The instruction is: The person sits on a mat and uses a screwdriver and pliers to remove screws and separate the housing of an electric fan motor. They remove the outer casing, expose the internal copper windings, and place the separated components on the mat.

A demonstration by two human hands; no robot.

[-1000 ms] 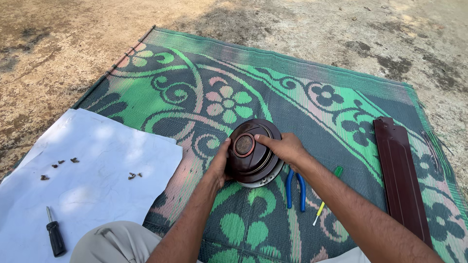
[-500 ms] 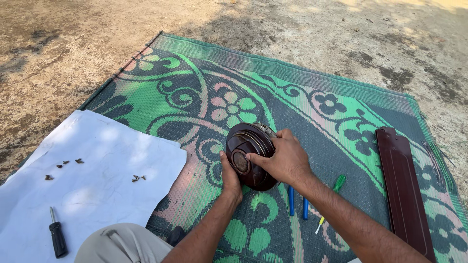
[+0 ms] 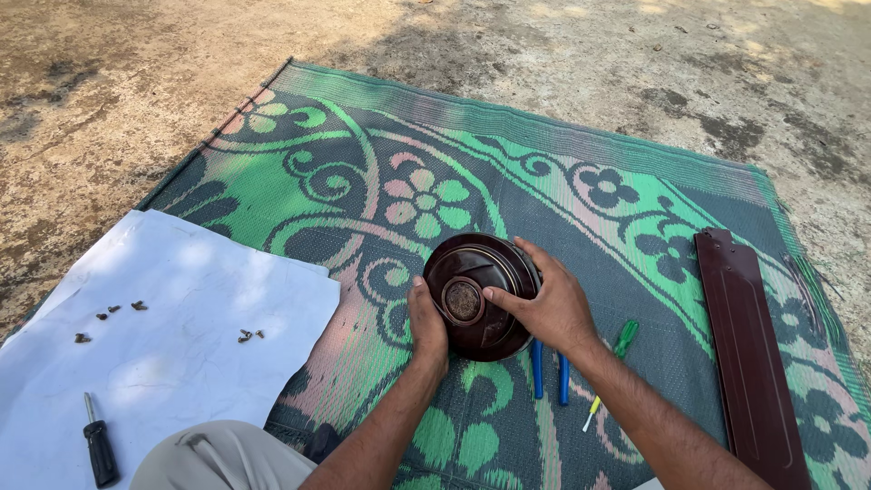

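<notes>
I've got the brown fan motor housing (image 3: pixel 479 295) tipped up on edge over the green patterned mat (image 3: pixel 381 191), its round hub facing me. My left hand (image 3: pixel 426 318) is closed against the lower left rim, thumb up along the edge; my right hand (image 3: pixel 544 304) wraps over the right side, fingers (image 3: pixel 497 294) pressing on the face near the hub. Both grips are tight on the housing, nothing else in them.

To do this well, I judge the weight should sit in the left palm while the right does the turning, so the housing doesn't roll off its edge.

Room check: the blue-handled pliers (image 3: pixel 548 370) lie just under my right wrist, the green screwdriver (image 3: pixel 612 358) beside them, so setting down to the right is cramped. The long brown fan blade (image 3: pixel 748 349) is well apart on the right. To the left, the white sheet (image 3: pixel 172 327) carries small screws (image 3: pixel 247 335) and a black screwdriver (image 3: pixel 98 446); I keep clear of those. Open mat lies ahead.
</notes>
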